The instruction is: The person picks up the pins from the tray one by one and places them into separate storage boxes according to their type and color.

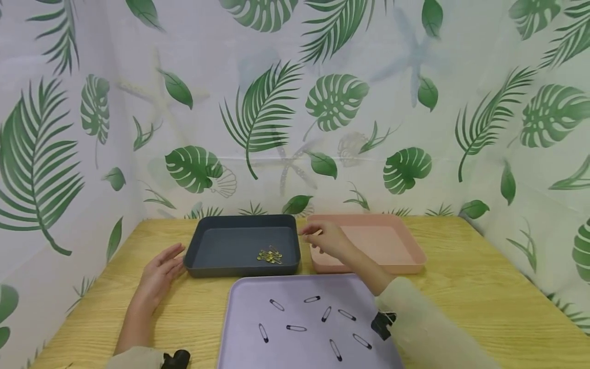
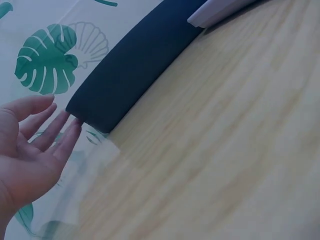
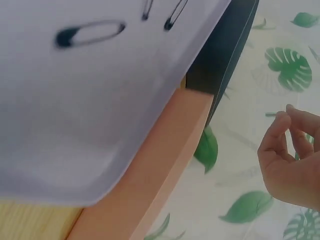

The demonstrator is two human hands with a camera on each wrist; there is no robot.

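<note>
My left hand (image 1: 159, 274) has loosely extended fingers right at the left end of the dark blue-grey tray (image 1: 244, 221); its fingertips meet that corner in the left wrist view (image 2: 42, 150). A small pile of gold safety pins (image 1: 271, 255) lies in this tray. Raised over the left edge of the pink tray (image 1: 373, 238), my right hand (image 1: 327, 240) has thumb and index fingertips together; I cannot tell whether a small thing is between them. Several black safety pins (image 1: 296, 328) lie scattered on the lavender tray (image 1: 249, 289), below my right forearm.
The trays stand on a wood-grain table (image 1: 475, 287), the dark and pink ones side by side at the back, the lavender one in front. A white curtain (image 1: 286, 102) printed with green leaves encloses the back and sides. Black wrist mounts (image 1: 383, 324) sit at both cuffs.
</note>
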